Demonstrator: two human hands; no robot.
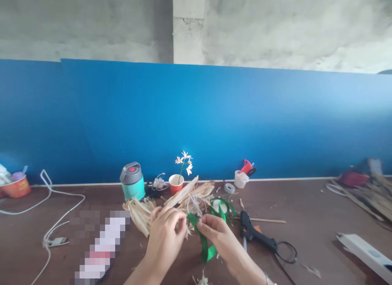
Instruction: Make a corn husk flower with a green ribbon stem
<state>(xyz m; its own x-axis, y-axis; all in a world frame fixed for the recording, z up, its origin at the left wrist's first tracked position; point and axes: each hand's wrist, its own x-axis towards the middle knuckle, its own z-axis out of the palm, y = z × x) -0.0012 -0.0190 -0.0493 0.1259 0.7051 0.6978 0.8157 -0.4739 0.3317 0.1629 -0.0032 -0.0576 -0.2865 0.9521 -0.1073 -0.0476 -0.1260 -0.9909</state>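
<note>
A green ribbon point(210, 253) hangs in a loop from my right hand point(218, 234), pinched between thumb and fingers. Its upper end points toward my left hand point(167, 228), whose fingers are curled and closed just beside it. Whatever the left fingertips hold, if anything, is hidden. Behind both hands lie dried corn husks point(196, 193), with more husks point(139, 213) by the left hand. A roll of green ribbon point(221, 207) rests beyond the right hand.
A black glue gun point(257, 232) with its cord lies at right. Along the blue partition point(214, 121) stand a teal food jar point(133, 188), a paper cup point(176, 188) holding a white flower point(184, 157), a tape roll point(229, 188) and a white cup point(241, 179). White cables point(56, 219) run at left.
</note>
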